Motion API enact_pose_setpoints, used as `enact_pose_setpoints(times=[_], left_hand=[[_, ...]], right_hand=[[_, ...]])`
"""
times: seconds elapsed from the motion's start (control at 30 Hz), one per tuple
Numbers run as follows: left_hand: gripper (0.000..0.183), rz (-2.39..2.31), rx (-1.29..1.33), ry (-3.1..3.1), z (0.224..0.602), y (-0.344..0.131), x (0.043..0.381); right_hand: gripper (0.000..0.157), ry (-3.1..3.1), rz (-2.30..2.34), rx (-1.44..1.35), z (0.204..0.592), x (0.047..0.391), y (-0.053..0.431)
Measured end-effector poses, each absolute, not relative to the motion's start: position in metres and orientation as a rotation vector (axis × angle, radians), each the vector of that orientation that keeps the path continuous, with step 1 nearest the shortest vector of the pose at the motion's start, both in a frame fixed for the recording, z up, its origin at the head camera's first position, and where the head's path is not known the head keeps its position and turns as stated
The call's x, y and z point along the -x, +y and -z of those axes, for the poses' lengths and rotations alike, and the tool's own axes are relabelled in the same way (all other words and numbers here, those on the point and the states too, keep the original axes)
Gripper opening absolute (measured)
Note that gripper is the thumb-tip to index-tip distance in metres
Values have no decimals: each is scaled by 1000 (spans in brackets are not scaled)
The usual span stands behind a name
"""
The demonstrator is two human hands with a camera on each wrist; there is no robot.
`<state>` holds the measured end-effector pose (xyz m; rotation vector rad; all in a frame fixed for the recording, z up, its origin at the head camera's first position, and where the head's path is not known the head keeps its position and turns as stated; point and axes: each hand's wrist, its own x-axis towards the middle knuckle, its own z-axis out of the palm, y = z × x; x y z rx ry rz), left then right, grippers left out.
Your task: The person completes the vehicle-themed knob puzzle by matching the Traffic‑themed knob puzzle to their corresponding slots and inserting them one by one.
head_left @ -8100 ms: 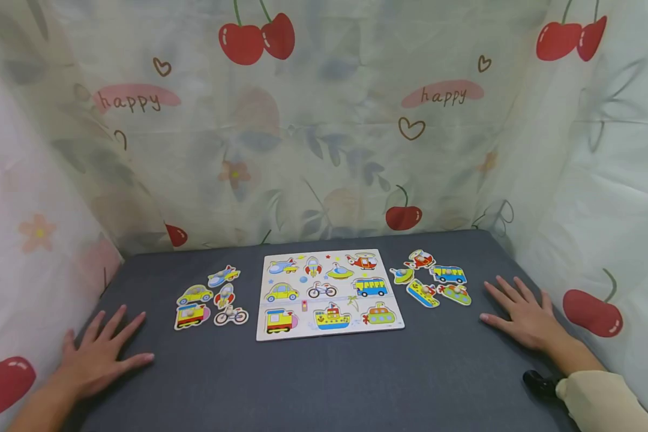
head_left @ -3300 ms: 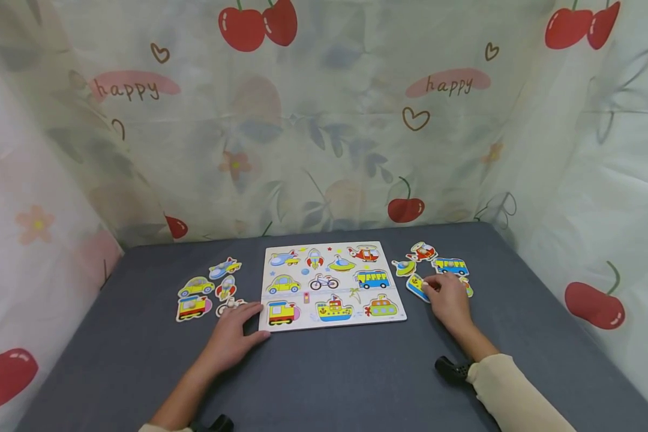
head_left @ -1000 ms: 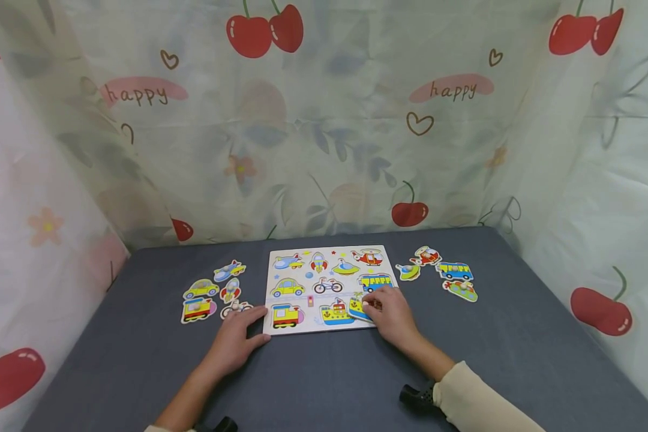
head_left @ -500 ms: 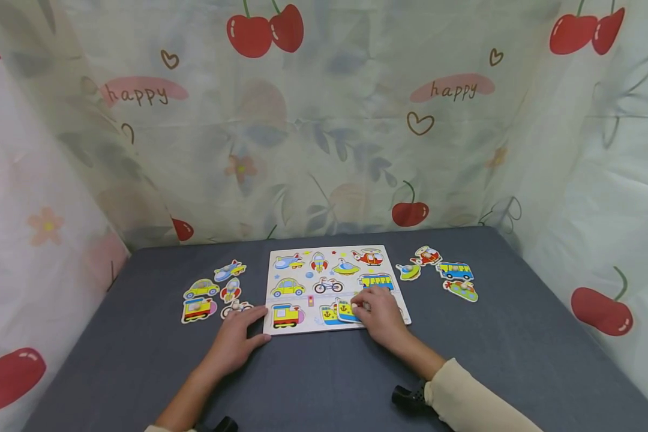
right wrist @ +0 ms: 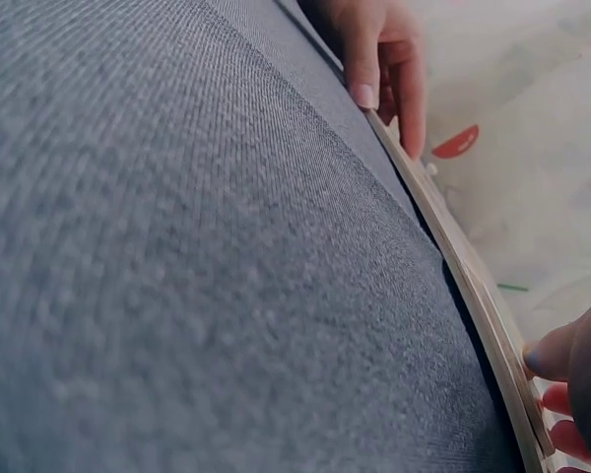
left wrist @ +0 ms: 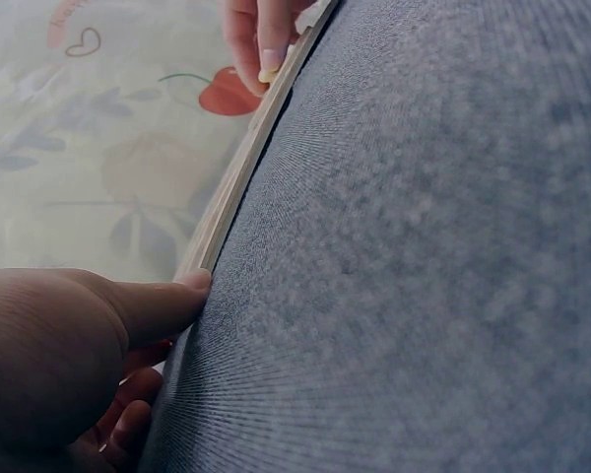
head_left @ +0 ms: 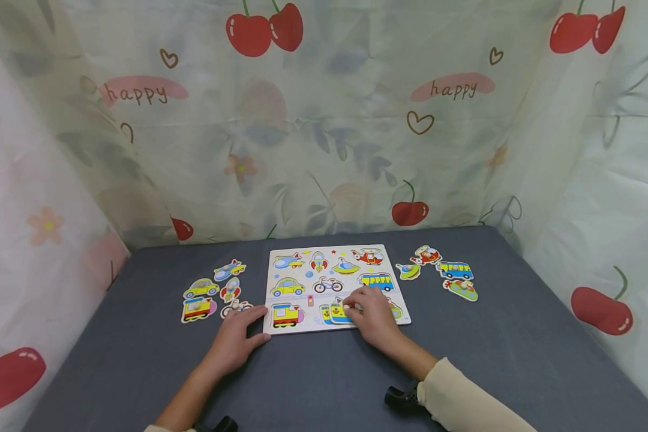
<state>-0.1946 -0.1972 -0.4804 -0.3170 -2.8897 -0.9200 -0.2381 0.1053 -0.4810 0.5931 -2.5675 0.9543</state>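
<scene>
My right hand (head_left: 375, 318) pinches the small knob of a yellow-and-blue ship puzzle piece (head_left: 339, 313). That piece lies low over the puzzle board (head_left: 351, 293), overlapping the printed ship in the bottom row; the fingers cover its right part. My left hand (head_left: 236, 341) touches the board's left side near the front corner, thumb and forefinger spread apart. In the left wrist view its thumb (left wrist: 172, 304) rests against the board's pale edge. From the right wrist, the board shows as a thin wooden edge (right wrist: 453, 241) between both hands.
Left of the board lie airplane (head_left: 229, 270), car (head_left: 201, 288), rocket (head_left: 230, 290), train (head_left: 198, 309) and partly covered bicycle (head_left: 236, 306) pieces. At the right are helicopter (head_left: 426, 255), flying saucer (head_left: 408, 272), bus (head_left: 455, 270) and submarine (head_left: 460, 290) pieces. Printed curtains (head_left: 324, 150) enclose the grey table (head_left: 313, 384).
My right hand took the ship piece from the right-hand group and carried it left onto the board, sliding further left over the printed ship. My left hand earlier came to the board's left edge and stayed.
</scene>
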Motion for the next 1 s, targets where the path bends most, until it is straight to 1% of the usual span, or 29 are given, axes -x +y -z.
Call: enact_pose_setpoints(times=[0.27,1.0], left_hand=[[54,908,325,-2892,481,-197,195],[54,924,327,-2875,481,-197,194]], right_hand=[[8,-2569,-933,-622,483,238,100],[7,-2571,-934,-663,481,238,90]])
